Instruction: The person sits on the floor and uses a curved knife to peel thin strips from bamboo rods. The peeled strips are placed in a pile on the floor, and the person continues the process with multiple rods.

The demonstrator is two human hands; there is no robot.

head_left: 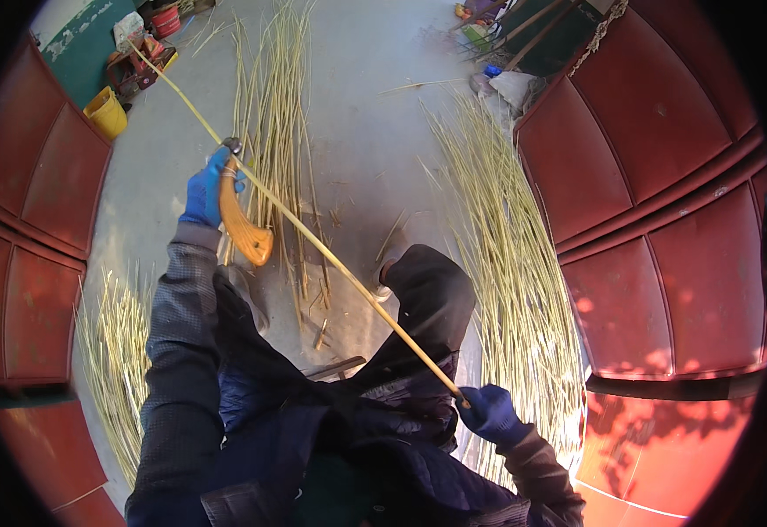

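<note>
While the right grip (pixel 491 415) is closed around the lower end of a pale stalk (pixel 346 274), the left grip (pixel 203 189) is clasped on a wooden-handled tool (pixel 244 230). The stalk slants up between them, past the tool's head. Loose stalks (pixel 271 97) lie ahead of the left grip; a stalk pile (pixel 524 290) spreads beside the right.

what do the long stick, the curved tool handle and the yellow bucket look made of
Long stick: probably a plant stem, fairly smooth; the pale yellow colour and slim taper suggest it.
Curved tool handle: most likely wood, smooth, maybe varnished, given its orange-brown tone.
Yellow bucket: seems plastic, by its solid colour; finish unclear.
</note>
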